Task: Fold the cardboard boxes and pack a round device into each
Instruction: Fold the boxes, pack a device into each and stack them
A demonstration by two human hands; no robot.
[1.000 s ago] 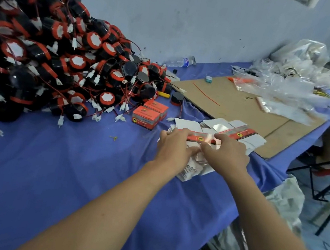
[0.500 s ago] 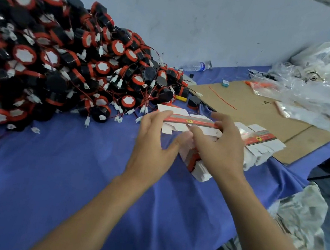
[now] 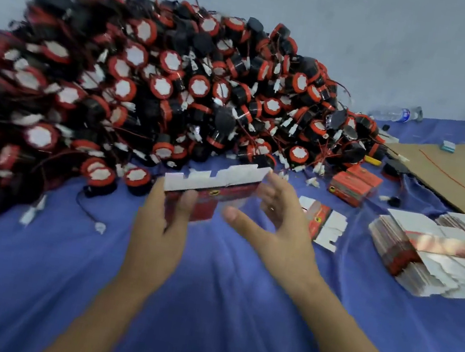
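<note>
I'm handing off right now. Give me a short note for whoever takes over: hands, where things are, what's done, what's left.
Left hand: grips the flat box blank, still unfolded, held above the blue cloth.
Right hand: open, fingers by the blank's right end, not gripping.
Round devices: big pile at left and rear.
Stack of flat blanks: at right; one loose blank lies beside the right hand.
Done: a few closed boxes by the pile; contents unseen.
Left: fold this blank, load a device, repeat.

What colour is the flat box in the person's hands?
Red with a small yellow emblem, and white flaps along its top edge: the flat box, seen in the head view.
</note>
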